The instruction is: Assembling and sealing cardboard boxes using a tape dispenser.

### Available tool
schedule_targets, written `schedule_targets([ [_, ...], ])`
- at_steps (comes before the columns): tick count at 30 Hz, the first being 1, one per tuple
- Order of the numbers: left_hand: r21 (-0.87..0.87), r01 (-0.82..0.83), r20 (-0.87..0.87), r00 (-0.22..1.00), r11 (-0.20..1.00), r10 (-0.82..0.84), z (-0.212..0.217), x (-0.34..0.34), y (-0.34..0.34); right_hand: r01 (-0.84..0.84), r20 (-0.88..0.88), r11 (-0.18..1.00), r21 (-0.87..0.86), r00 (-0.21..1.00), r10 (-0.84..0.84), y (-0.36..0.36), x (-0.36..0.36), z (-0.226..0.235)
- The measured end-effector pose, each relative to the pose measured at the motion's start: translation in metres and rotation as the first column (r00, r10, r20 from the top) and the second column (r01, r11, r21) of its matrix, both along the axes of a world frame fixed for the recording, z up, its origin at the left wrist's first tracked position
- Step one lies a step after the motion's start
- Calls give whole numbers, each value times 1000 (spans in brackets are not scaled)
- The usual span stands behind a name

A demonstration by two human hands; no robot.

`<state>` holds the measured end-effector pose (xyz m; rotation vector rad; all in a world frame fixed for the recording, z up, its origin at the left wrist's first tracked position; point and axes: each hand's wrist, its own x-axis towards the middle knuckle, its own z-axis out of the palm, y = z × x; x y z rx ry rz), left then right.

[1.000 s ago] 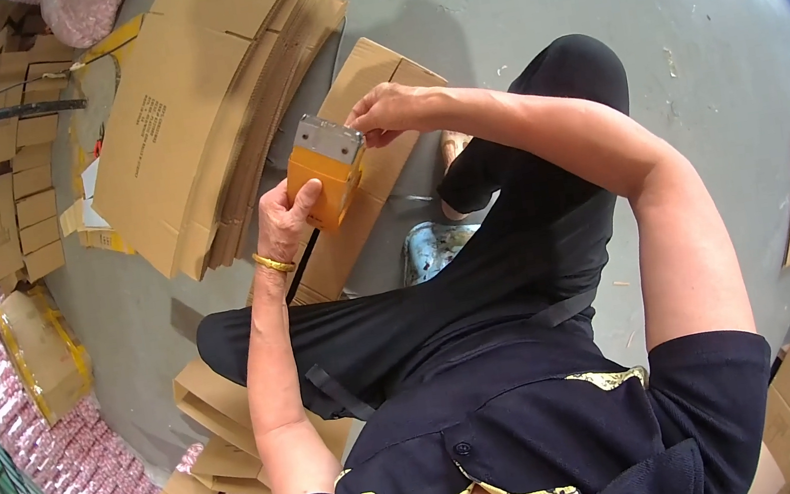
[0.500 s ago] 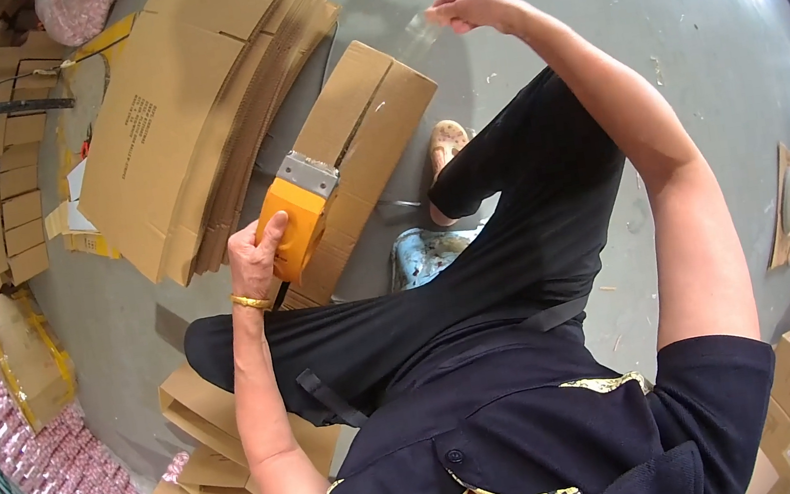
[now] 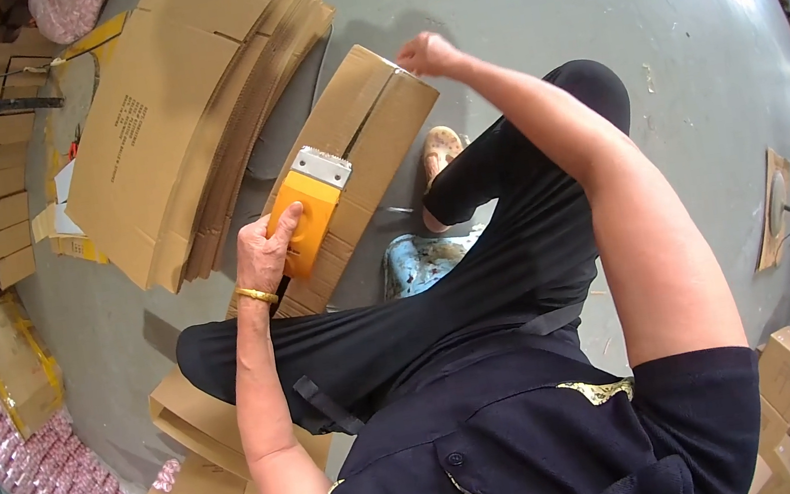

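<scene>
My left hand (image 3: 265, 255) is wrapped around an orange tape dispenser (image 3: 309, 229) with a grey metal head and a toothed edge. It rests over a long, closed brown carton (image 3: 380, 138) with a dark seam along its top. At the carton's far end, my right hand (image 3: 430, 54) is closed, its fingertips close to the corner. A whitish bit of clear tape (image 3: 398, 67) shows at that edge beside the fingers; most of it is hidden or too faint to see.
Left of the carton leans a stack of flat cardboard sheets (image 3: 166, 127). A blue, paint-worn stool (image 3: 413, 265) stands near my legs. Open cartons (image 3: 197, 416) are at lower left, beyond them stacked pink packages (image 3: 42, 468). More boxes (image 3: 786, 369) stand at right.
My right hand has come down and left from beyond the carton, with the clear strip, to its far corner. The left hand and dispenser have shifted slightly to the right.
</scene>
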<state>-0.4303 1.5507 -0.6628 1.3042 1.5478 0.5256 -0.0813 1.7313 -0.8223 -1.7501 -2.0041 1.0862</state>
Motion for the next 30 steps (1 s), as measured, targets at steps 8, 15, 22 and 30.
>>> schedule_targets([
  [8,-64,94,-135,986,993,-102,12,-12,-3,80,132,929,361,982,-136,-21,-76,79],
  [15,-103,151,43,988,983,-147,7,-28,5,-177,246,865,469,967,65,-52,-87,78],
  [22,-86,80,-37,996,993,-84,21,-57,-37,-204,272,861,466,959,80,-52,-91,71],
  [30,-175,-48,-159,987,983,20,35,-160,-128,-241,279,863,444,952,122,-49,-96,71],
])
